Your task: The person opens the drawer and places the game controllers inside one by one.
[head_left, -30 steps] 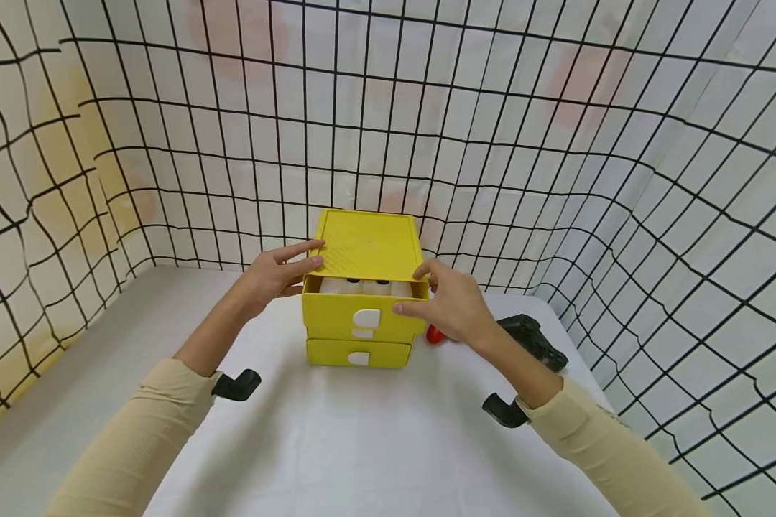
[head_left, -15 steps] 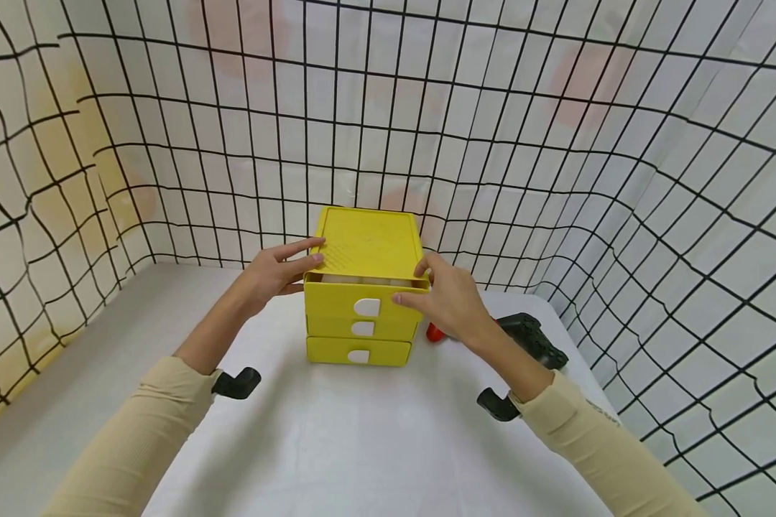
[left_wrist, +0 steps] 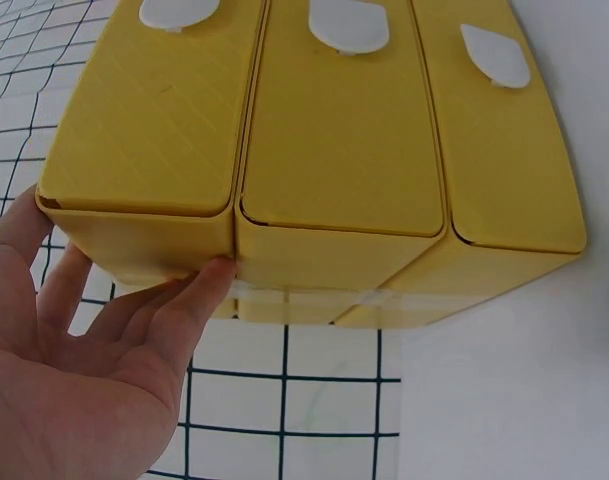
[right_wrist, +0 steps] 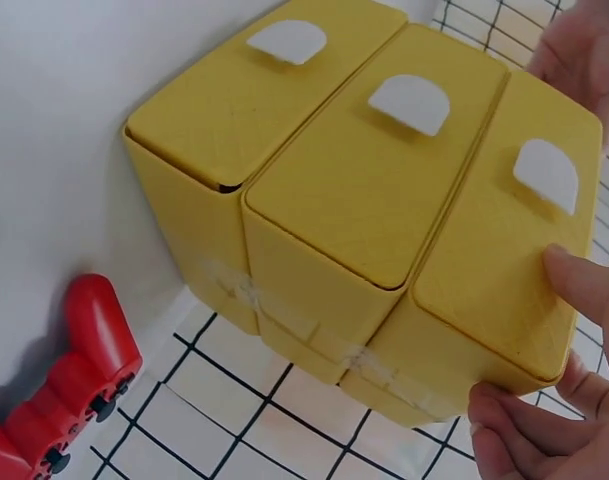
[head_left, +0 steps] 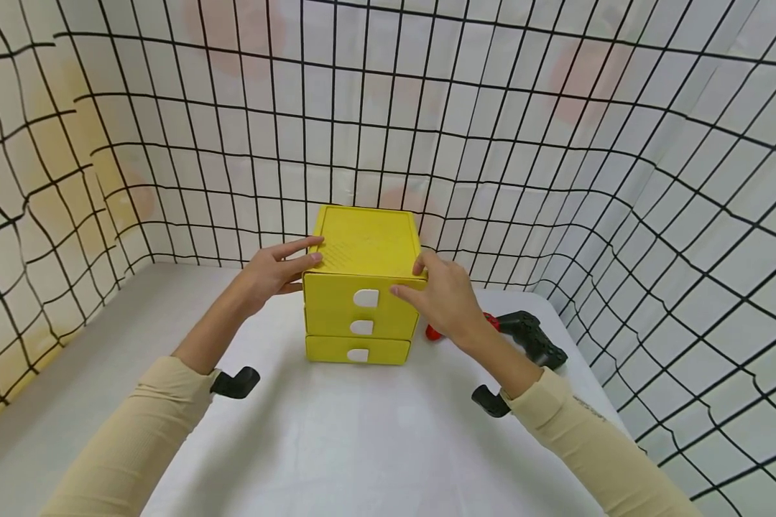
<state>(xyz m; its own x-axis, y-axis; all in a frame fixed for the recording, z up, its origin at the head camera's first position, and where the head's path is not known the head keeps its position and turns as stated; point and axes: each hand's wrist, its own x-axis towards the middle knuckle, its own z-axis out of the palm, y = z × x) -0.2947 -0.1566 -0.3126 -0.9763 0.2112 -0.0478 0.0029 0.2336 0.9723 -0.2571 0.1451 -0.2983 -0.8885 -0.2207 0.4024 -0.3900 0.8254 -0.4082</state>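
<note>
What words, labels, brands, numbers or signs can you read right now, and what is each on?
None can be read.
Right sleeve: small dark marks, perhaps lettering, too small to read.
Yellow three-drawer cabinet and its white pulls: no text visible.
Red game controller: no readable marking.
Black game controller: no readable marking.

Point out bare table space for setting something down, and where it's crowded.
Bare: white table in front of the yellow drawers, between the sleeves; also left of the left hand, toward the mesh. Crowded: right of the drawers, with the right hand, red controller and black controller.
</note>
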